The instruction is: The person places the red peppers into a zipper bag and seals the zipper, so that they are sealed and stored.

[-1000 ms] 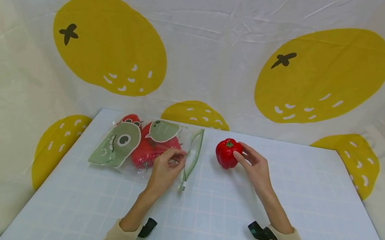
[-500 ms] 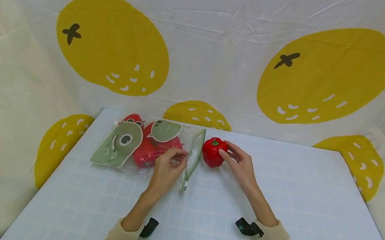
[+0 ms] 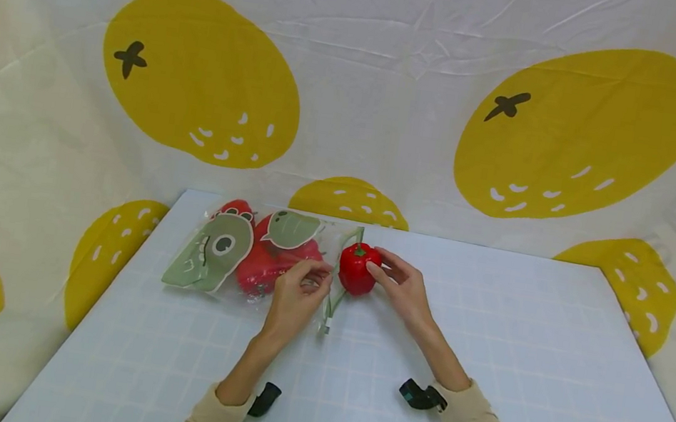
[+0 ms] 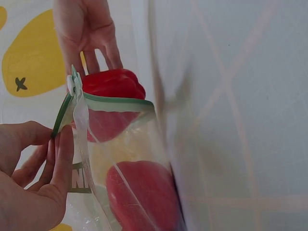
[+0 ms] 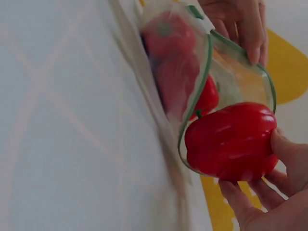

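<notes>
My right hand (image 3: 407, 293) grips a red bell pepper (image 3: 358, 269) between thumb and fingers at the mouth of a clear zip bag (image 3: 223, 245). In the right wrist view, the pepper (image 5: 231, 142) sits in the opening between the green zip edges. With thumb and fingers, my left hand (image 3: 297, 299) pinches the upper edge of the bag's mouth, holding it apart; the left wrist view shows this pinch on the green rim (image 4: 60, 115). Several red peppers (image 4: 144, 192) lie inside the bag, partly hidden by its green cartoon print.
The bag lies on a pale checked table (image 3: 487, 347), toward its back left. Behind the table hangs a white cloth (image 3: 386, 102) printed with large yellow fruit. A white slider (image 5: 207, 24) sits on the zip.
My right hand has carried the bell pepper leftward, from apart on the right to the bag's open mouth. My left hand keeps its pinch on the rim.
</notes>
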Demonstrator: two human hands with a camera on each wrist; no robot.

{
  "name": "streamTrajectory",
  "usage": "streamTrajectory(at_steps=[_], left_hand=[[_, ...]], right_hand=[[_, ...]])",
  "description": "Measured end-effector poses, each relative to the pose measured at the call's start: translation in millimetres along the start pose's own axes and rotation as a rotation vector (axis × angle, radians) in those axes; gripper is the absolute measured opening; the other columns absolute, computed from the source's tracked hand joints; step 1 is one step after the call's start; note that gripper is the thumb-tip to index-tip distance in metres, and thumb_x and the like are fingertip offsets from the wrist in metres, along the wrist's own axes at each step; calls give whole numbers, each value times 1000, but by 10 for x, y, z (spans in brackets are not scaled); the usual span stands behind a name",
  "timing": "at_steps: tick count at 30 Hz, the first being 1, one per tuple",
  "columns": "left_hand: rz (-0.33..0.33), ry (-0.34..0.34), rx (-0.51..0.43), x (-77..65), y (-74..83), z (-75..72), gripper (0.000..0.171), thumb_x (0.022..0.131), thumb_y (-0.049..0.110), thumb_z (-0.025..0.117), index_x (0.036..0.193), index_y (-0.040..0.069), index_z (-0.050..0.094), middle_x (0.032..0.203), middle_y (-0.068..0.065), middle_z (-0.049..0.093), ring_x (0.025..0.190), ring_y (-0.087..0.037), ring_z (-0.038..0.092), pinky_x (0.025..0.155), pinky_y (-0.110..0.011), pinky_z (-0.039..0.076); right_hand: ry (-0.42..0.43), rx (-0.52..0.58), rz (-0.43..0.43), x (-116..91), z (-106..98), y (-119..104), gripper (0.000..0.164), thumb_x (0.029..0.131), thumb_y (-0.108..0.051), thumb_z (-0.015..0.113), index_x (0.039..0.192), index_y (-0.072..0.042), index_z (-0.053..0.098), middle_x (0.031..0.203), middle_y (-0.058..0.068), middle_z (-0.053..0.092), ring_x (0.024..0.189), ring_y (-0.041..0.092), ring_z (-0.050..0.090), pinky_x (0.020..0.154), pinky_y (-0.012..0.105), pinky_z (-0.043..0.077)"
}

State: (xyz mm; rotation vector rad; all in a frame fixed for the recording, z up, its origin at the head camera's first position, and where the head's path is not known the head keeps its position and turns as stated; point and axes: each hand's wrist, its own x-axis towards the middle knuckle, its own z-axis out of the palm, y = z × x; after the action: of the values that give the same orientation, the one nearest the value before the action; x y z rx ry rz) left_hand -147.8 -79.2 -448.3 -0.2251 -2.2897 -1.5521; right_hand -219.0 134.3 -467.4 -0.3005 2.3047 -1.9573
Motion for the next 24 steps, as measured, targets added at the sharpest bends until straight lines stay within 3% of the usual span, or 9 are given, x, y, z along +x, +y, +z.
streamTrajectory(at_steps=[11, 24], left_hand=[[26, 11, -12, -7, 20, 7, 23, 91, 2, 76, 114, 3, 72, 105, -7, 72, 89, -19, 70, 80, -30, 61], [25, 10, -25, -7, 24, 9, 23, 92, 2, 75, 115, 5, 71, 105, -6, 72, 88, -18, 70, 80, -28, 61]], right_hand=[[-48, -18, -10, 1, 194, 35, 53, 98, -31, 72, 146, -13, 58, 143, 9, 61, 121, 30, 62, 96, 38, 57], [-138, -25, -18, -1, 357, 26, 53, 100, -27, 69, 147, -7, 55, 142, 11, 61, 118, 30, 65, 96, 34, 56]])
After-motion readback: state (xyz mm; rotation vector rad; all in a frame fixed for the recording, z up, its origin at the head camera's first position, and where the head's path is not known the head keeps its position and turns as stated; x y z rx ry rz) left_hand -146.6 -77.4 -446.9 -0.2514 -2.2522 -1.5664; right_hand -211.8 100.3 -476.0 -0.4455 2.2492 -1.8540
